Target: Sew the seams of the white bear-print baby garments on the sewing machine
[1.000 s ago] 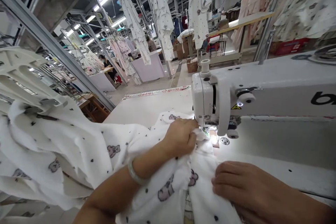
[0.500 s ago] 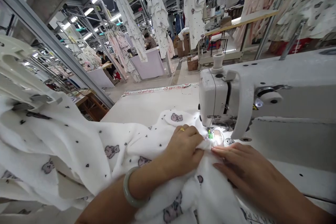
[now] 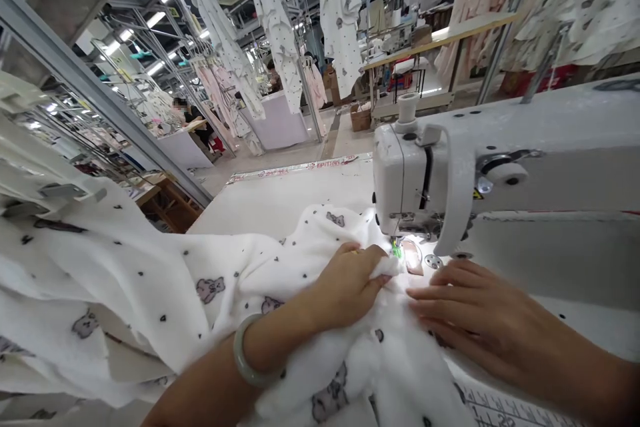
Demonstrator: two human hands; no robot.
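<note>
White fleecy fabric (image 3: 210,260) with bear prints spreads across the sewing table and drapes at the left. My left hand (image 3: 350,283), a bracelet at its wrist, pinches a fold of it just left of the needle area. My right hand (image 3: 465,313) is right of that fold, its fingers extended and slightly apart over the fabric's edge, gripping nothing. Above both hands is the white sewing machine (image 3: 410,180), its lamp lighting the presser foot (image 3: 397,248), which has a green part beside it.
A hanger clamp (image 3: 65,190) holds fabric at the left, near a slanted metal post (image 3: 105,87). Printed garments (image 3: 340,20) hang beyond the table (image 3: 270,200). A person (image 3: 193,117) is in the distance. A ruler scale (image 3: 500,407) lies at the lower right.
My right hand has moved off the fold, slightly right, and its fingers have spread. My left hand still grips the fabric. The camera view has shifted a little.
</note>
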